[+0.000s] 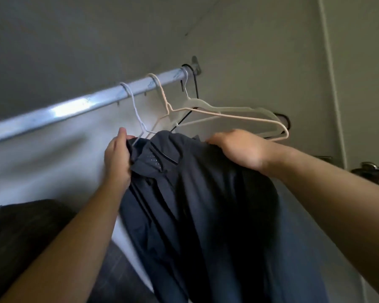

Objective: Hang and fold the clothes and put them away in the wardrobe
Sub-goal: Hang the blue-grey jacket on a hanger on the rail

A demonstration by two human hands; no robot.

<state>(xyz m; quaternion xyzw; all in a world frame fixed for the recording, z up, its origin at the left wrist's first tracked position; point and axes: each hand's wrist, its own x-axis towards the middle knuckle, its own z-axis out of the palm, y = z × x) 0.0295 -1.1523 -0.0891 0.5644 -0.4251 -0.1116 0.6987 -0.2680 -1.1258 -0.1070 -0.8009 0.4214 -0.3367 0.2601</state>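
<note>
1. The dark jacket [206,204] is on a white wire hanger [136,110]. Its hook sits over the metal rail [74,108], above and just beyond the left fingertips. The hanger's neck comes down into the collar right beside the left thumb.
2. The left hand [117,159] has its fingers and thumb curled round the collar edge on that side and grips the cloth.
3. The right hand [236,149] lies over the jacket's other shoulder with its fingers bent down over the far side. The tips are hidden by the cloth, but it looks like a hold, not a flat rest.
4. By my reading this garment is nearly done: it is hooked up and only needs its shoulders settled and both hands let go.
5. The wardrobe [53,40] also holds three bare hangers on the rail, past the right fingers: a pink hanger [228,115], a pale grey hanger [206,104] and a thin black hanger [195,84].
6. Below the left wrist lies a dark checked cloth [26,232]. I cannot tell if it is hung, folded or waiting. No folded clothes show, so that part of the job probably remains.
</note>
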